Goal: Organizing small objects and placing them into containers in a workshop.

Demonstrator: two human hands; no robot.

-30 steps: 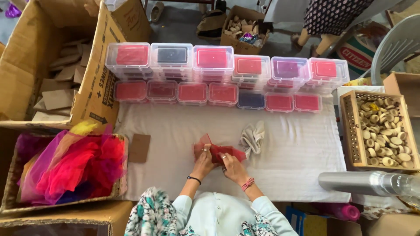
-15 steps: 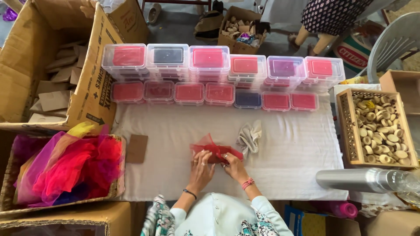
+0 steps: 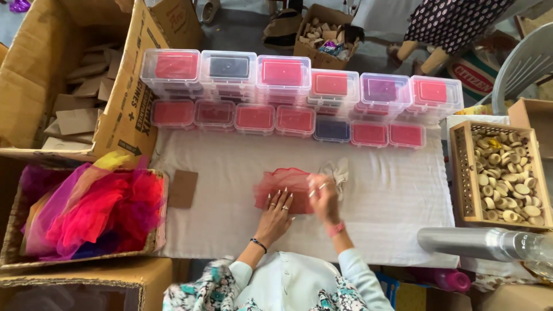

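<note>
Both hands press a sheer red net fabric square (image 3: 283, 185) on the white-clothed tabletop (image 3: 230, 167), left hand (image 3: 279, 208) spread flat, right hand (image 3: 322, 193) blurred, apparently smoothing; folding likely needs aligned edges.

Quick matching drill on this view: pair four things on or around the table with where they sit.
Things:
1. red net cloth
2. wooden tray of wooden pieces
3. cardboard square
4. box of bright net fabric

Places:
A. far right of the table
B. under both hands
C. off the table's left edge
D. on the white cloth, left of the hands

Pairs: 1-B, 2-A, 3-D, 4-C
</note>
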